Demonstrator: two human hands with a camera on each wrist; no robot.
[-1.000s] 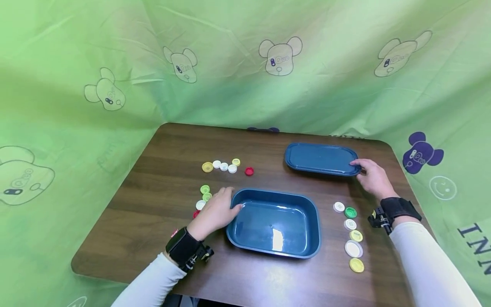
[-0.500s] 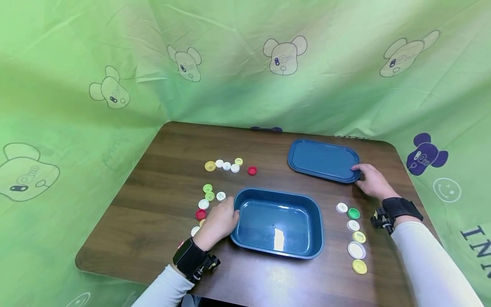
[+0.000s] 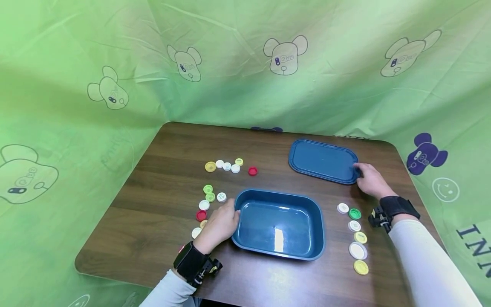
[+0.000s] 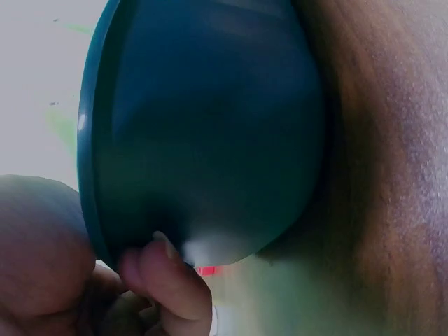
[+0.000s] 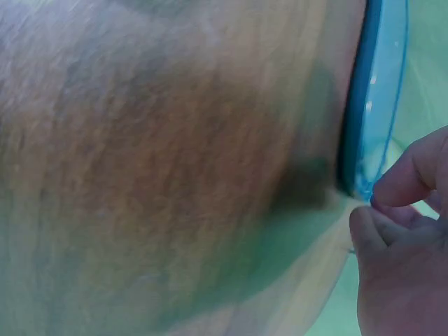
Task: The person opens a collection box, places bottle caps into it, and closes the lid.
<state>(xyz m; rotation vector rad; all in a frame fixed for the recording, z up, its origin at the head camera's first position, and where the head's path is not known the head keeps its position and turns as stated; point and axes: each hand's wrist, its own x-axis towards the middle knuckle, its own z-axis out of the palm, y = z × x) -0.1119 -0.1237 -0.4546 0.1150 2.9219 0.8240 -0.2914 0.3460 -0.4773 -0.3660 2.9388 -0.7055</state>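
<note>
A deep blue rectangular box [image 3: 278, 224] stands upright on the table, its bare inside showing. My left hand [image 3: 219, 224] grips its left rim; in the left wrist view curled fingers [image 4: 171, 280] lie against the wall just by the rim. Behind and to the right lies a matching blue lid [image 3: 322, 161], flat on the table. At its right end, my right hand [image 3: 370, 179] pinches the corner, with finger and thumb meeting at the lid edge [image 5: 374, 105] in the right wrist view. The fingertips beneath are partly hidden.
Several bottle caps lie about: a column [image 3: 356, 250] right of the box, a row [image 3: 227, 166] behind it, and a group [image 3: 204, 205] by my left hand, partly covered. The brown wooden table [image 3: 134, 221] meets a green cloth backdrop [image 3: 230, 102].
The lid's right end has come down and toward me, so it now lies flat. My left hand has gone from resting at the box's left rim to gripping it.
</note>
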